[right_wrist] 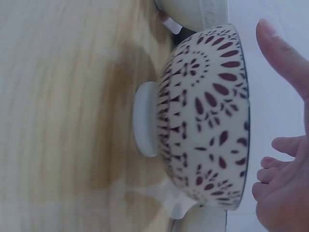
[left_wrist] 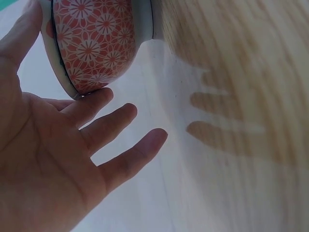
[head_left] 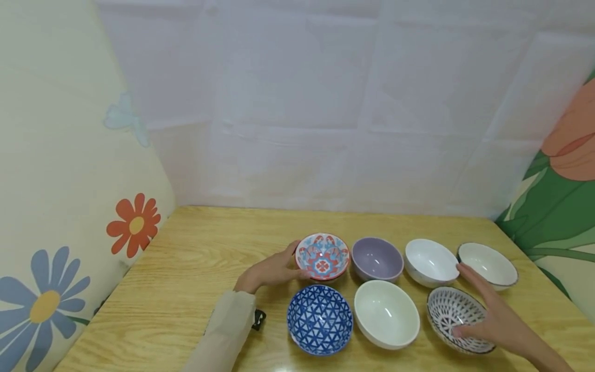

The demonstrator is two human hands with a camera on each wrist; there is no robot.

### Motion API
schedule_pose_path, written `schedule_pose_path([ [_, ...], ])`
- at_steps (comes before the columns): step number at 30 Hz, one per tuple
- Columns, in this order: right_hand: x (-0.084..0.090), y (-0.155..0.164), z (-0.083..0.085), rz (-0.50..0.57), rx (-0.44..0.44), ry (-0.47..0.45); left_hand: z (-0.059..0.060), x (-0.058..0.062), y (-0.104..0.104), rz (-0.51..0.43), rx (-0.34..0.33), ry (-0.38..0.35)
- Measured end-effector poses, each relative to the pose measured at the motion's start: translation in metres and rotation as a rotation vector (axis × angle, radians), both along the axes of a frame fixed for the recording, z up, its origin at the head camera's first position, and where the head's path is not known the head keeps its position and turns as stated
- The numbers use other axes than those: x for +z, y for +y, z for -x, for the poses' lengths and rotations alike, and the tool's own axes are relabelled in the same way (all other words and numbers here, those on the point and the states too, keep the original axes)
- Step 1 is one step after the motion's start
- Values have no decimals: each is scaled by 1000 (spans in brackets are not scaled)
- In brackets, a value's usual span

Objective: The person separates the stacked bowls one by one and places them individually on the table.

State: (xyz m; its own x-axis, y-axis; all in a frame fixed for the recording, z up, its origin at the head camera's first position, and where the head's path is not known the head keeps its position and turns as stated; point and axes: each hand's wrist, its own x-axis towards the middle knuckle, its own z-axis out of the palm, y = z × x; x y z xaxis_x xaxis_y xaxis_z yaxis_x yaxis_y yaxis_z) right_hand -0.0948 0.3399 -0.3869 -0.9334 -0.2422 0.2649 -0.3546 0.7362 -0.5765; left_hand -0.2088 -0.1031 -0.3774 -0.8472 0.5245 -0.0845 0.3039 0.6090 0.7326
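My left hand (head_left: 276,268) is at the left side of a bowl (head_left: 323,257) with a red, white and blue pattern inside. Its thumb and a finger hold the rim; the other fingers (left_wrist: 113,123) spread away below. The outside of this bowl (left_wrist: 96,43) is red with white flowers. On the right, my right hand (head_left: 495,320) hovers over a grey-patterned bowl (head_left: 457,310), thumb above the inside and fingers stretched forward. From the right wrist, the patterned bowl (right_wrist: 207,116) stands on its foot, with a gap between it and the hand (right_wrist: 285,179).
Behind stand a purple bowl (head_left: 377,259), a white bowl (head_left: 431,262) and a dark-rimmed white bowl (head_left: 488,266). A blue triangle-patterned bowl (head_left: 319,320) and a cream bowl (head_left: 387,315) are in the front row. All are close together on the wooden table (head_left: 195,258). A white cloth (head_left: 297,103) hangs behind.
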Motion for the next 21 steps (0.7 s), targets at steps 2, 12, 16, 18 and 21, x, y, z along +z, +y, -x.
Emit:
schedule_pose_path([
  [2, 5, -3, 3, 0, 10, -11, 0, 0, 0, 4, 4, -2],
  [12, 28, -27, 19, -40, -2, -67, 0, 1, 0, 9, 5, -6],
  [16, 35, -39, 26, -49, 29, -49, 0, 0, 0, 7, 1, -10],
  [18, 38, -44, 31, -51, 43, -42, 0, 0, 0, 7, 1, -12],
  [21, 42, -52, 39, -68, 34, -60, 0, 1, 0, 4, -3, -6],
])
